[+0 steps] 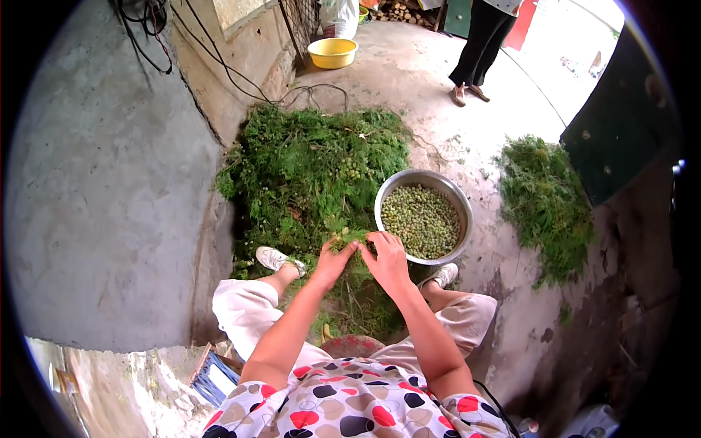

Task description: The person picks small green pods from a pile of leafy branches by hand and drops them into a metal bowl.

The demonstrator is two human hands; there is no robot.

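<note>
It looks like a home — firewood (400, 13), yellow basin (332, 54), concrete floor (409, 84).

Can read no text, label, brand, number or sign anywhere. Cannot make out any print on the sack (340, 14), too small to tell.

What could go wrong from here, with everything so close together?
The left hand holds a green sprig, with the right hand close against it, over the leafy pile; a dropped bit could be hard to spot there.

The right shoe is very near the metal basin of small green fruits; a shifting foot might jolt it.
</note>
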